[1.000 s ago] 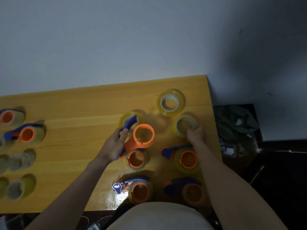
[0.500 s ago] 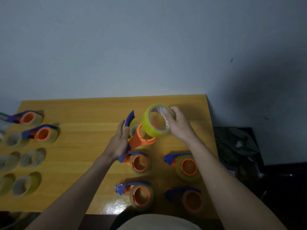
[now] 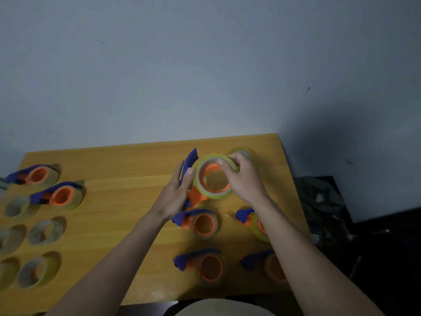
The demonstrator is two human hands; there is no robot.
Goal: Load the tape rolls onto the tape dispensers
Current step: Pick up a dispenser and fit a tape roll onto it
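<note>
Four loaded dispensers [image 3: 205, 224] sit nearest on the wooden table [image 3: 118, 197]. Beyond, at 12 o'clock, the left hand [image 3: 175, 192] grips an orange-and-blue dispenser [image 3: 192, 160]; the right hand [image 3: 241, 179] pinches a yellow tape roll [image 3: 200, 188] around its hub. A spare roll [image 3: 247, 152] lies near the far edge, loose rolls [image 3: 45, 231] at 9 o'clock.

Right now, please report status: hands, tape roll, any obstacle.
Left hand holds the dispenser by its blue handle. Right hand grips the tape roll, set around the orange hub. Nothing blocks it; a spare roll lies behind.
</note>
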